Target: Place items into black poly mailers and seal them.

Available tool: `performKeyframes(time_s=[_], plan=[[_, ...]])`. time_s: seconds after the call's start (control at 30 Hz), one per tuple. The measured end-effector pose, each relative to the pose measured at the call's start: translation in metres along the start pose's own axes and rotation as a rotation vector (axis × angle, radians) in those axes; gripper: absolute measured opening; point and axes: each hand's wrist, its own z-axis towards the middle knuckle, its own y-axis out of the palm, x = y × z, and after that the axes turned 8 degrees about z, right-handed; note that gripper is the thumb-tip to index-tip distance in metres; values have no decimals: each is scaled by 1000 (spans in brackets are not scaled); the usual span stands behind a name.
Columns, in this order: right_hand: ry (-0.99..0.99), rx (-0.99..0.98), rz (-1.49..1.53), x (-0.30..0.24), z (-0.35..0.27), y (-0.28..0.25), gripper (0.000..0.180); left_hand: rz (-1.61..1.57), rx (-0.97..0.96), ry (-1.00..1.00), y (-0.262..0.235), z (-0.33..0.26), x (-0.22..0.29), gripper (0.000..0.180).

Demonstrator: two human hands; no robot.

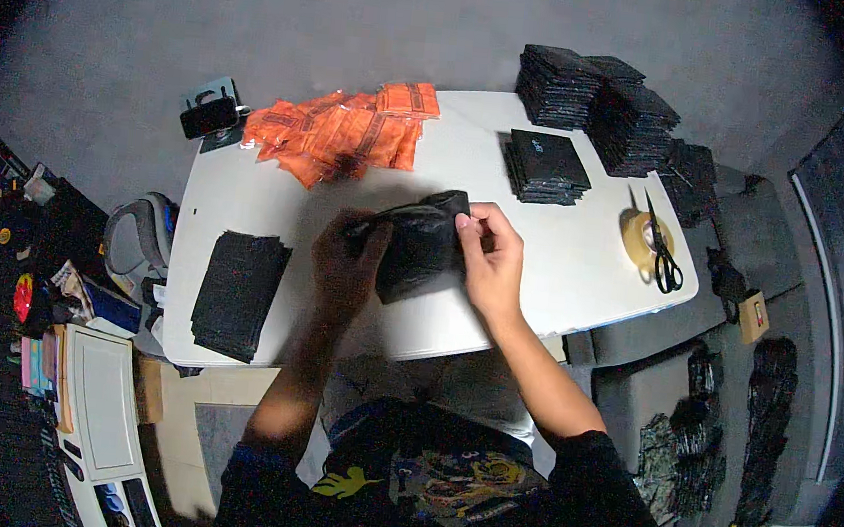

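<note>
Above the near middle of a white table, a right hand pinches one edge of a creased, glossy black pouch while the shadowed left hand grips the other; even tension should keep the thin-looking material smooth. Shiny orange packets sprawl across the table's far left, flat black rectangles at its near left.

So our shadowy bare left hand curls left of centre, our brighter bare right hand pinches right of centre, bare forearms slanted inward.
</note>
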Motion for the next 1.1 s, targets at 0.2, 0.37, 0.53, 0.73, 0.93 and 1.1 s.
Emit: performKeyframes(time_s=[0.2,0.37,0.53,0.73,0.93,1.1], plan=[[-92,-28,56,-3,7,-3,5,-27,-123,102,-18,10,23,16],[-160,29,30,-3,9,-7,6,91,-72,316,-31,23,33,12],[-100,46,99,-5,9,-7,8,74,-140,187,-31,29,41,14],[201,-61,139,14,16,-5,17,56,-245,181,-28,55,13,29],[375,-18,153,27,14,-5,21,155,-257,-95,-18,58,-15,21],[445,-1,87,85,0,4,17,-52,-235,-146,5,30,-93,31]])
